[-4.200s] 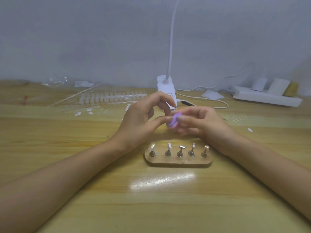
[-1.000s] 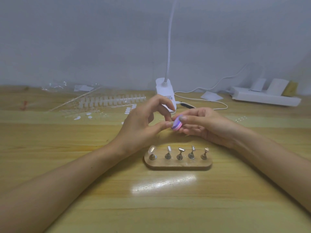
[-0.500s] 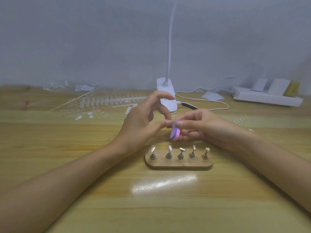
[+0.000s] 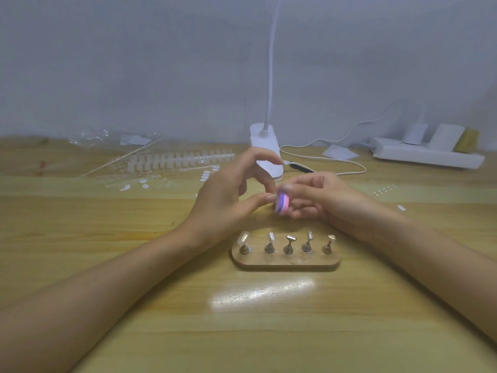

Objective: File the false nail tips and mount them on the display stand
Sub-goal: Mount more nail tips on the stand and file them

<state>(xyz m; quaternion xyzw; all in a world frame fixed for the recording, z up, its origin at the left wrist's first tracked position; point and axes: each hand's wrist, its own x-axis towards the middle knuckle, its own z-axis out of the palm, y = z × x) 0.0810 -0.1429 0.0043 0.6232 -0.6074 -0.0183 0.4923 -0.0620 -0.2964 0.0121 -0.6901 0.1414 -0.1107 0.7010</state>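
My left hand (image 4: 226,200) pinches a small clear nail tip between thumb and forefinger; the tip itself is too small to make out. Right against it, my right hand (image 4: 322,200) grips a short pink, purple and white filing block (image 4: 282,203). Both hands hover just behind the wooden display stand (image 4: 285,261). Its several metal pegs stand in a row, and a clear nail tip (image 4: 244,237) sits on the leftmost one.
A strip of clear nail tips (image 4: 183,160) and loose tips lie at the back left. A white clip lamp (image 4: 266,149) with its cable stands behind my hands. A white power strip (image 4: 427,156) lies at the back right.
My right hand has kept moving the filing block back and forth against the tip in my left fingers; it now sits slightly higher than half a second ago. The stand is unchanged.
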